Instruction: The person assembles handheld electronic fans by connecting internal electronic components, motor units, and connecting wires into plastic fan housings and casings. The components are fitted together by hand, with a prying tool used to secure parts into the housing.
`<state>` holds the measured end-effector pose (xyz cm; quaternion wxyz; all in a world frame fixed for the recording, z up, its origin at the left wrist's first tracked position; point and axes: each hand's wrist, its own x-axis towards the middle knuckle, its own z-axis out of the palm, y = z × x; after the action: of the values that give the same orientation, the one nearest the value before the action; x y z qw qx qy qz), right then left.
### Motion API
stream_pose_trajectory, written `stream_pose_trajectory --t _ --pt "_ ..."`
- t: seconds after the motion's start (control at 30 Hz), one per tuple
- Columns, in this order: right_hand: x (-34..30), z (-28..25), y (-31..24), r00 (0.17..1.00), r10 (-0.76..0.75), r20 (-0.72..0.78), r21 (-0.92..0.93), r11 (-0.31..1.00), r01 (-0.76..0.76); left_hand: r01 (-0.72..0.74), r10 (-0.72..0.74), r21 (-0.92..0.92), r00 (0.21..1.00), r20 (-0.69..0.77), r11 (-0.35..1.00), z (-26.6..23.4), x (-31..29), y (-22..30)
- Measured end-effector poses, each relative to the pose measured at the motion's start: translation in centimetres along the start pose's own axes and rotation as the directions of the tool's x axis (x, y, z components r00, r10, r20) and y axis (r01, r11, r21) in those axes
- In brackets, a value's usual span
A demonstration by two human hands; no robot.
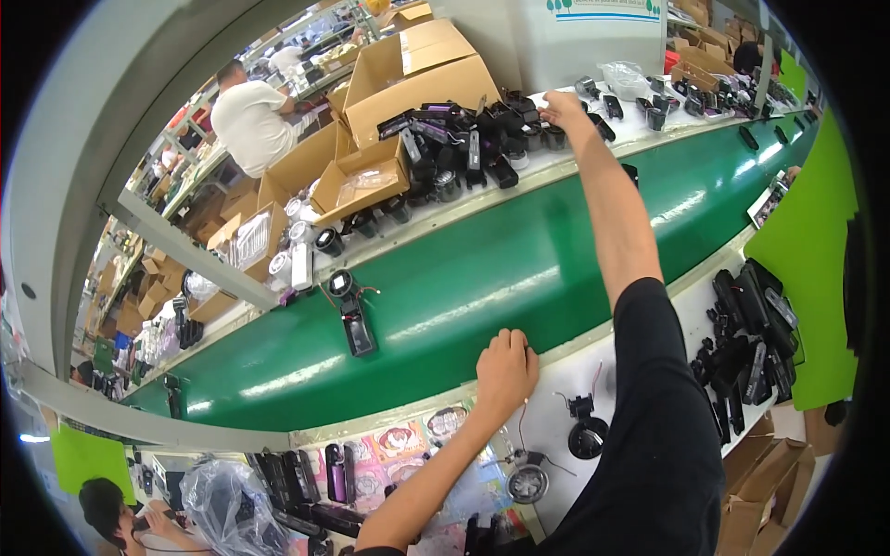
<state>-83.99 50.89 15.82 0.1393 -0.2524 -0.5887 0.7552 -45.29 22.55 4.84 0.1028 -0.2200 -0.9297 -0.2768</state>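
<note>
My right arm stretches across the green conveyor belt (464, 315) to the far shelf. There my right hand (562, 109) is open, fingers apart, beside a heap of black and purple device housings (475, 153) and just above a dark cup-shaped part (554, 138). On the near edge of the belt rests my left hand (507, 372), its fingers curled closed; whatever they may hold is hidden. Close below it on the white bench lie a round metallic fan-like part with wires (528, 484) and a black round part with a wired top (588, 437).
A black handheld unit with loose wires (355, 324) lies on the belt. Open cardboard boxes (422, 79) stand behind the far shelf. Black housings crowd the near bench at right (756, 324) and lower left (287, 477), beside a clear plastic bag (227, 500). Other people work beyond.
</note>
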Motion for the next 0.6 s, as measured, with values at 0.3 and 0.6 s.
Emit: stream_pose_trajectory --t 0.3,0.6 --pt "-16.8 -6.9 -7.8 0.874 -0.314 0.371 -0.322 0.839 0.438 0.030 -0.017 0.106 0.993 -0.115 0.994 0.1 -0.5 -1.3" --pt "-55.0 -8.1 -2.1 0.404 -0.245 0.881 -0.376 0.155 0.914 -0.136 0.150 0.098 0.978 -0.144 0.986 -7.0 -5.0 -0.7"
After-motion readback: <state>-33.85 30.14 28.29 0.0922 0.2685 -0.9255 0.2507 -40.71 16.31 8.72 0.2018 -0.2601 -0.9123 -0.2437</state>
